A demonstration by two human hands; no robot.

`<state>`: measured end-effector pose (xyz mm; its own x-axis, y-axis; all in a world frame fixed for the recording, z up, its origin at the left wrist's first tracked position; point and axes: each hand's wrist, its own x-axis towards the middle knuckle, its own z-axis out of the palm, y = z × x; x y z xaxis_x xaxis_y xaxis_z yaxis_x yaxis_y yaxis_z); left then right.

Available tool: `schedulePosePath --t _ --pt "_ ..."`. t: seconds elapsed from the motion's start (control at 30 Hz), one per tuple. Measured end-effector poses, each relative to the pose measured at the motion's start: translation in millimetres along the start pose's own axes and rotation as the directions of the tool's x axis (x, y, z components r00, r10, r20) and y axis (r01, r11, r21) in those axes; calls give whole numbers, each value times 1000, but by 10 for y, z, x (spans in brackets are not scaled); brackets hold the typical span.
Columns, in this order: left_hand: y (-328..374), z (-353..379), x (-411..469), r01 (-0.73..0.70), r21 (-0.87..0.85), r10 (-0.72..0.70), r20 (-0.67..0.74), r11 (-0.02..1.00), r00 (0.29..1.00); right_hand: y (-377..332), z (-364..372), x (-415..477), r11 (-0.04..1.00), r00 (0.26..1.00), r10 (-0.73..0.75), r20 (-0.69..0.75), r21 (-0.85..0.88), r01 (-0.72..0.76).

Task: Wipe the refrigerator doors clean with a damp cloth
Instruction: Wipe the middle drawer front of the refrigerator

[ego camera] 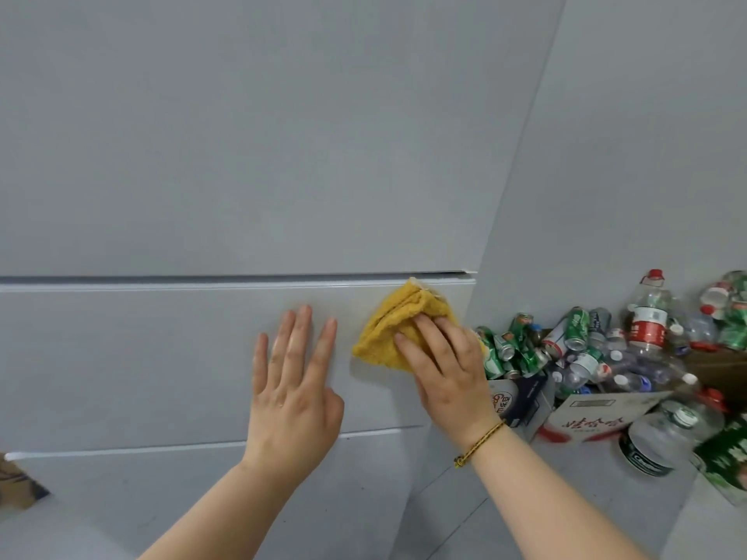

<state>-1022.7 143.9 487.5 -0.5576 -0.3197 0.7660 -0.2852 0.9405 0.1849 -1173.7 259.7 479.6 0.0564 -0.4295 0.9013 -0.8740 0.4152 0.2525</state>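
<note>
The pale grey refrigerator fills the view, with an upper door (242, 135) and a lower drawer front (141, 357) split by a horizontal gap. My right hand (444, 369) presses a folded yellow cloth (398, 317) flat against the top right corner of the drawer front, fingers straight over it. My left hand (293, 381) lies flat on the same drawer front, just left of the cloth, fingers spread and holding nothing.
To the right of the refrigerator, cardboard boxes (582, 418) overflow with green cans (521, 349) and clear plastic bottles (646, 317), standing on the floor against the grey wall (626, 155). A brown cardboard corner (20, 483) shows at the lower left.
</note>
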Motion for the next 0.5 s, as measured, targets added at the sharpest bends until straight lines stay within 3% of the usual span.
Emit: schedulePosePath --t 0.1,0.17,0.23,0.3,0.37,0.43,0.5 --pt "37 140 24 -61 27 61 -3 998 998 97 -103 -141 962 972 221 85 143 -231" --pt "35 225 26 -75 64 77 -19 995 997 69 -198 -172 838 886 426 182 289 -462" --pt "64 274 33 -62 79 66 -52 995 996 29 -325 -73 553 698 662 271 451 -700" --pt "116 300 47 -56 60 62 -96 997 993 100 -434 34 205 439 823 361 531 -822" --pt "195 359 104 -114 46 120 -150 992 981 347 -494 56 -39 246 841 482 508 -861" --pt "288 451 173 -188 62 196 -174 980 965 579 -483 17 -137 195 782 592 469 -872" --pt "357 549 239 -179 98 194 -175 979 965 706 -415 -26 -198 190 706 682 448 -872"
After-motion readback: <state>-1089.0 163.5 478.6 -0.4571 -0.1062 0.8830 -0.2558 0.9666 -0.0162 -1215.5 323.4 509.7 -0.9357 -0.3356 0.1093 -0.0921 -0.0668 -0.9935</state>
